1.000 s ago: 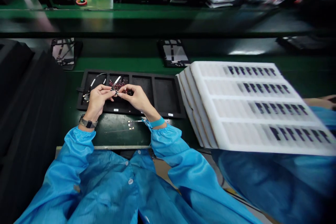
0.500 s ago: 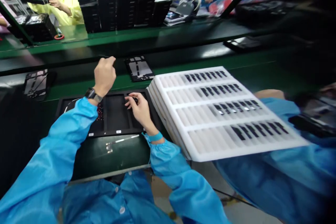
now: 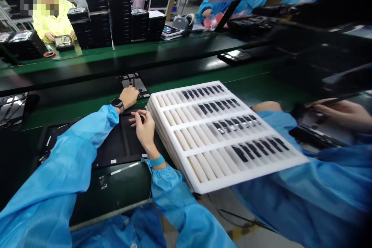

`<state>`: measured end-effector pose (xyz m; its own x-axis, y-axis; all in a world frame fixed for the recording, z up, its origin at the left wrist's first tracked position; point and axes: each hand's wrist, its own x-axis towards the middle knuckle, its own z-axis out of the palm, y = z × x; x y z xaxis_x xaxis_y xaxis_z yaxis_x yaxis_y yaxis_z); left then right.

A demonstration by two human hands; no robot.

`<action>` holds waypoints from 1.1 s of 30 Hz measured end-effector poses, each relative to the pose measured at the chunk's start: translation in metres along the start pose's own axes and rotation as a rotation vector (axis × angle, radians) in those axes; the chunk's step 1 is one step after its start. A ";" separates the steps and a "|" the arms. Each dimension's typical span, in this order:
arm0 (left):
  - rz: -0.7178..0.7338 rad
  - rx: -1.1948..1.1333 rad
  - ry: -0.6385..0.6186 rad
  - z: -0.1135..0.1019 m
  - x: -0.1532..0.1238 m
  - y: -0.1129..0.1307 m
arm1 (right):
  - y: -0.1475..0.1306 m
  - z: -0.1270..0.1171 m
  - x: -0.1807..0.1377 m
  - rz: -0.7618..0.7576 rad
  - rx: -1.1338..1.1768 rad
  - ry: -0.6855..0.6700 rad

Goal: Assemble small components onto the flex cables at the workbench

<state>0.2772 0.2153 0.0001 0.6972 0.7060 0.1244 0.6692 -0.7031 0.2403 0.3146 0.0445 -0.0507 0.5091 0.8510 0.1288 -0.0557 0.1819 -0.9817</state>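
My left hand [image 3: 129, 97], with a watch on its wrist, rests over the near edge of a flat tablet-like device [image 3: 138, 83] whose inner parts show. Its fingers curl downward, and what lies under their tips is hidden. Just below and to the right, my right hand [image 3: 145, 128] is held palm up above a black compartment tray [image 3: 112, 139]. The curled fingers of that hand hold a small cluster of dark pieces [image 3: 142, 118], too small to name.
Stacked white foam trays [image 3: 180, 139] with black strips in slots stand right of the black tray. A thin white strip [image 3: 124, 168] lies in front. Another device [image 3: 13, 108] is at left. Black stacks [image 3: 119, 15] stand behind. A co-worker's hand [image 3: 345, 114] is at right.
My left hand has come down from above the black tray onto the device behind it. My right hand stays curled over the tray. The view has shifted to the right.
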 end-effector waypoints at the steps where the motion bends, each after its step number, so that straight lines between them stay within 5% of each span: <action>1: -0.010 -0.007 -0.005 -0.012 -0.010 -0.005 | 0.001 0.000 0.000 0.008 0.019 -0.016; 4: -0.052 -0.115 0.038 -0.056 -0.067 -0.027 | 0.006 -0.003 0.001 0.010 0.050 -0.078; 8: -0.142 -0.413 0.174 -0.100 -0.208 -0.036 | 0.012 -0.005 0.000 0.003 0.022 -0.155; 12: -0.263 -0.543 -0.027 -0.077 -0.354 0.005 | 0.011 0.003 -0.007 -0.025 -0.006 -0.198; 14: -0.352 -0.467 0.028 -0.044 -0.396 0.029 | 0.006 0.012 -0.016 -0.050 -0.036 -0.256; 17: -0.432 -0.335 0.124 0.003 -0.415 0.054 | -0.001 0.032 -0.034 -0.043 -0.072 -0.399; 20: -0.452 -0.292 0.147 0.027 -0.406 0.064 | -0.006 0.054 -0.054 0.025 -0.055 -0.587; 27: -0.476 -0.423 0.075 0.024 -0.395 0.057 | -0.003 0.071 -0.072 0.244 0.070 -0.953; 33: -0.455 -0.528 0.029 0.025 -0.388 0.049 | 0.001 0.066 -0.071 0.336 0.113 -0.964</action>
<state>0.0458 -0.0956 -0.0607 0.3649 0.9279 -0.0762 0.6734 -0.2066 0.7098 0.2222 0.0168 -0.0513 -0.4515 0.8912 -0.0435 -0.1741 -0.1358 -0.9753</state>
